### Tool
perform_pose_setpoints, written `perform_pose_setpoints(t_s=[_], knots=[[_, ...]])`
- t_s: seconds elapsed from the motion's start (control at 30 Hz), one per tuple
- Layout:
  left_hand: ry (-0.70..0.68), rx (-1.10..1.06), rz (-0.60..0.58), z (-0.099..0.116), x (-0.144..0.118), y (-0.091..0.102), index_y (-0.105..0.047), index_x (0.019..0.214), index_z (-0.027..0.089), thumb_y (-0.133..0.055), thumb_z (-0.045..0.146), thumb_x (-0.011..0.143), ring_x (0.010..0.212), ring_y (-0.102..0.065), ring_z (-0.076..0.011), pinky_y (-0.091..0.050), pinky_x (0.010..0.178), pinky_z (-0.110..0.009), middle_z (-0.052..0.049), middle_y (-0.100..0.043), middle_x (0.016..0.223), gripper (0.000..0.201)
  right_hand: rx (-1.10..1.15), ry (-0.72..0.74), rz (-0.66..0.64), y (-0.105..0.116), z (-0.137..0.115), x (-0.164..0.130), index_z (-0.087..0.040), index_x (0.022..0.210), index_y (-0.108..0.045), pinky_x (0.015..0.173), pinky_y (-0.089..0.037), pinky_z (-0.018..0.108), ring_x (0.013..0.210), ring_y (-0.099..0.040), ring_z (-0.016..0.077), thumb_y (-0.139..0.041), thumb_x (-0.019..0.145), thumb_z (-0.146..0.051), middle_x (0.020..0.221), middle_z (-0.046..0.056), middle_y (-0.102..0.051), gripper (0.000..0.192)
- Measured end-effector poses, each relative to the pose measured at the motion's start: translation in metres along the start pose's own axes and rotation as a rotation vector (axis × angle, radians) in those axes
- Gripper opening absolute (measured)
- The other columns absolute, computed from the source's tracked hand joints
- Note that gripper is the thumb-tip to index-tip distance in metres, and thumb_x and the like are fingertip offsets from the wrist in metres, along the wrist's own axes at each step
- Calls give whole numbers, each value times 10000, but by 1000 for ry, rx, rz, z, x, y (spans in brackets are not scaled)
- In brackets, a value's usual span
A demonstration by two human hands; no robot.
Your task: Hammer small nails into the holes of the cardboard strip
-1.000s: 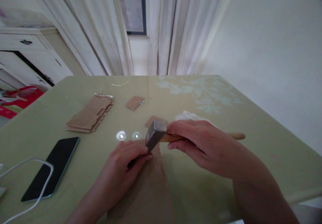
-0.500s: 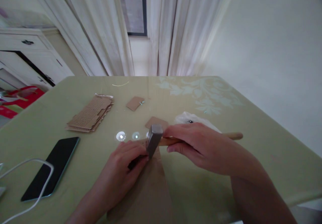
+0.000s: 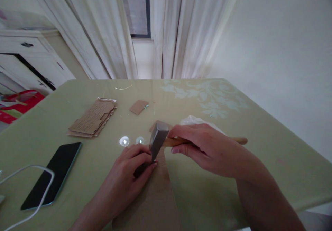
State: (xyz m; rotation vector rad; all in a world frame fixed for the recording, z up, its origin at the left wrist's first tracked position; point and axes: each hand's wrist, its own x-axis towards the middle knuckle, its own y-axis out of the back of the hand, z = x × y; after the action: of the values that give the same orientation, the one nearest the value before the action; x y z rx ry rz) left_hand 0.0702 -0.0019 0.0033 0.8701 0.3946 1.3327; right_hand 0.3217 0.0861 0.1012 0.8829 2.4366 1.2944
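Observation:
My right hand [image 3: 207,148] is wrapped round the wooden handle of a hammer [image 3: 159,137], close behind its grey metal head. The handle's end sticks out past the hand to the right. The narrow lower end of the head comes down right at the fingertips of my left hand [image 3: 129,175]. Those left fingers are pinched together on top of a long brown cardboard piece [image 3: 160,200]. A tiny pale spot shows at the fingertips, too small to name, and the dark gap under the fingers hides the rest.
Left on the table [image 3: 124,117] are a black phone [image 3: 53,175], a white cable [image 3: 50,179] and a stack of perforated cardboard [image 3: 90,118]. Small brown pieces lie at a cardboard square [image 3: 138,107] and beyond the hammer. Crumpled clear plastic [image 3: 194,120] sits behind my right hand.
The hammer head has tilted slightly and shifted a little, still at the left fingertips. My left thumb has slid slightly to the right. Both hands keep their holds.

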Motion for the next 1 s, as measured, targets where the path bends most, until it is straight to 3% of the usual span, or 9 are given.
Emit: perform_pose_setpoints(t_s=[0.17, 0.33, 0.53, 0.73, 0.9, 1.0], knots=[[23, 19, -7, 0, -1, -1, -774, 1060, 302, -697, 358, 1006, 1080, -709, -250, -599, 914, -376, -38, -739, 1203, 110, -9, -8, -66, 0, 0, 0, -225, 1034, -662, 781, -401, 315, 884, -678, 202, -641, 1096, -250, 987, 15, -763, 70], [50, 43, 3, -2, -2, -1, -755, 1250, 327, -839, 501, 893, 1237, -689, -316, -605, 1019, -456, -56, -711, 1374, 406, -32, -17, -10, 0, -2, -1, -234, 1086, -659, 786, -402, 321, 899, -675, 208, -613, 1118, -286, 985, 12, -753, 77], [40, 48, -5, 3, 0, 1, -781, 1194, 309, -834, 475, 894, 1214, -707, -319, -623, 1003, -458, -61, -729, 1350, 346, -32, -12, -121, -4, -3, 0, -222, 1072, -671, 815, -420, 330, 940, -700, 221, -613, 1111, -255, 1031, 31, -768, 77], [38, 54, 5, 3, 0, 0, -765, 1263, 323, -827, 455, 907, 1233, -703, -310, -616, 1027, -441, -53, -720, 1369, 385, -33, -15, -50, 0, -3, -1, -228, 1092, -667, 794, -402, 323, 916, -673, 209, -627, 1102, -243, 1017, 17, -761, 44], [48, 53, -17, 1, 0, -1, -777, 1173, 284, -809, 511, 913, 1202, -703, -335, -621, 993, -475, -84, -728, 1327, 347, -54, -24, -137, -8, -3, 3, -223, 1053, -674, 797, -416, 332, 929, -708, 222, -629, 1093, -228, 1035, 30, -776, 60], [50, 64, -25, 0, -1, -2, -760, 1215, 294, -801, 510, 924, 1188, -699, -326, -613, 997, -479, -77, -728, 1313, 365, -47, -28, -142, -8, -4, 4, -225, 1051, -679, 788, -418, 330, 921, -710, 220, -627, 1092, -227, 1035, 32, -777, 66]])
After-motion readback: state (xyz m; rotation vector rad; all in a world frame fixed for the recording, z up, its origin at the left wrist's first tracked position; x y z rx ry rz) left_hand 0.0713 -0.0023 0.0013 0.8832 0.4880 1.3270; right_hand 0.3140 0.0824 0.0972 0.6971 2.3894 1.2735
